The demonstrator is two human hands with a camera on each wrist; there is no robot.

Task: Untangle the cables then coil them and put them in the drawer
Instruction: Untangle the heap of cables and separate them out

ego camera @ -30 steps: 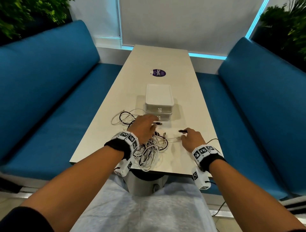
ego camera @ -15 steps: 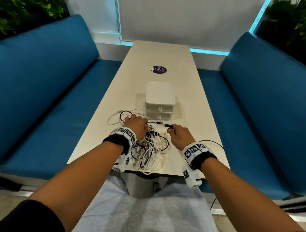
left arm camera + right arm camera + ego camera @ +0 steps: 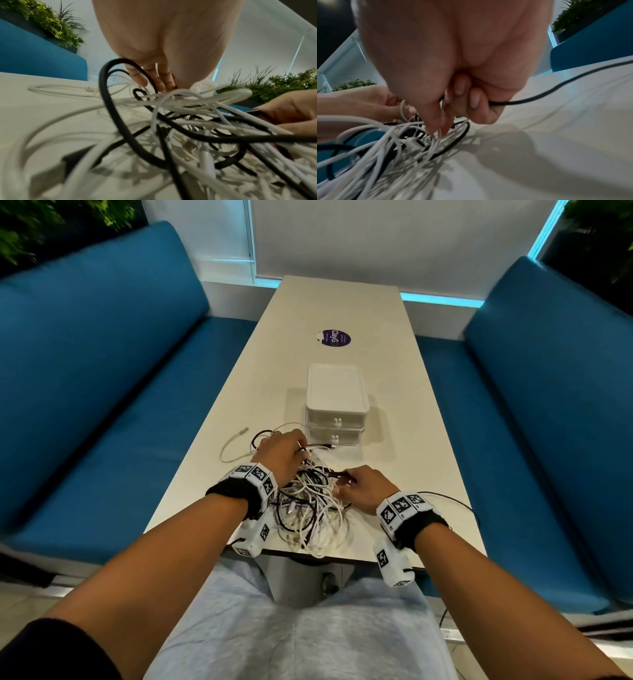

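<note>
A tangle of white and black cables (image 3: 313, 510) lies on the table near its front edge. My left hand (image 3: 286, 453) sits on the far left part of the heap, fingers curled down into the strands (image 3: 159, 83), with a white loop over one finger (image 3: 401, 108). At the heap's right side my right hand (image 3: 358, 486) grips a black cable (image 3: 539, 95) in curled fingers (image 3: 473, 100). That cable trails off to the right across the table (image 3: 452, 498). The white two-drawer box (image 3: 337, 405) stands just beyond the heap, both drawers closed.
The beige table (image 3: 394, 378) is long and narrow, with a purple sticker (image 3: 336, 337) farther back. Blue benches (image 3: 102, 371) flank it on both sides. A loose white cable end (image 3: 233, 446) curls out to the left of the heap.
My right hand has moved left with the black cable and now meets the tangle. The left hand has stayed on the heap, digging into the strands.
</note>
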